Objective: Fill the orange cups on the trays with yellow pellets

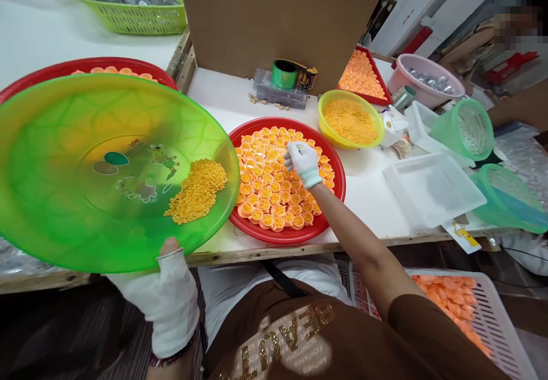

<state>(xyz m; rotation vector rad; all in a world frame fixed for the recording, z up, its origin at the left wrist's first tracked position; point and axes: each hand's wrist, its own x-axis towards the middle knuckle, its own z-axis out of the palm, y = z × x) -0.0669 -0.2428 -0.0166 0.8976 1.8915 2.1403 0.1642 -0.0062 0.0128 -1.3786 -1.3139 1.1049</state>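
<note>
My left hand (165,294), in a white glove with a bare thumb tip, grips the near rim of a large translucent green basin (55,226). A heap of small yellow pellets (199,191) lies inside at its right side. My right hand (302,160), in a white glove with a mint cuff, is over a red round tray (334,209). Its fingers are curled together; what they hold, if anything, is hidden. Many small orange cups (268,220) cover this tray, and a lot of them have yellow pellets inside.
A yellow bowl (325,132) of pellets stands behind right. Tape (285,75) rests on a clear box. Another red tray (165,75) is behind the basin. Rightward are a white bin (436,189), a green basket (466,129) and a pink tub (402,83). A person (471,49) is at far right.
</note>
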